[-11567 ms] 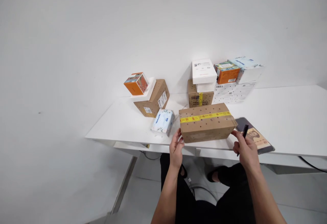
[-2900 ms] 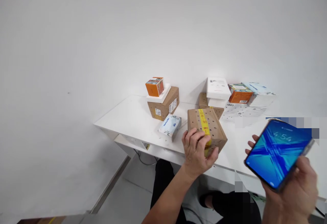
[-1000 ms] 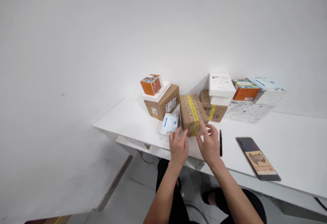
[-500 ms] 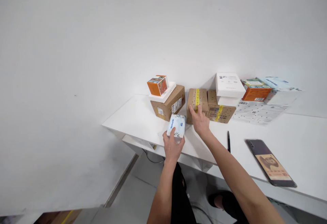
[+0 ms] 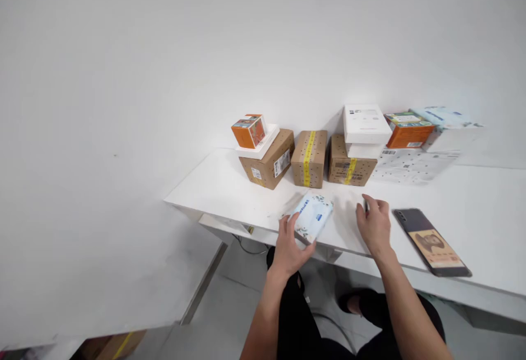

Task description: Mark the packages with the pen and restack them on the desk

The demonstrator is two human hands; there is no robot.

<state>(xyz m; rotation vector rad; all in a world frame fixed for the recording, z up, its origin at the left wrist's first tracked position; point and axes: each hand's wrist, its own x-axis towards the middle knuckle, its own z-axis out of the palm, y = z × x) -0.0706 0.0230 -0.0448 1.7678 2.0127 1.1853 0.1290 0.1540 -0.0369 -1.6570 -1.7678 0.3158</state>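
Note:
My left hand (image 5: 290, 247) grips a light blue and white tissue pack (image 5: 314, 217) by its near left side, thumb on the near edge and fingers along the left. The pack is turned at an angle over the front of the white table (image 5: 230, 201). To its right, my right hand (image 5: 376, 223) has thumb and forefinger pinched on a black pen (image 5: 366, 205); most of the pen is hidden by the hand. Beyond the pack, a brown carton with yellow tape (image 5: 309, 160) stands between two other cartons, touched by neither hand.
A left carton (image 5: 267, 168) bears a flat white box and an orange box (image 5: 249, 131). Another taped carton (image 5: 351, 171) carries white boxes (image 5: 365, 121). Farther right, an orange-green box (image 5: 409, 130) and a blue-white pack (image 5: 446, 124) top a white parcel (image 5: 415, 167). A phone (image 5: 431, 242) lies face down.
The taped carton was pushed back between the others and released. My left hand took the tissue pack and brought it right, turning it. My right hand moved from the carton to the pen.

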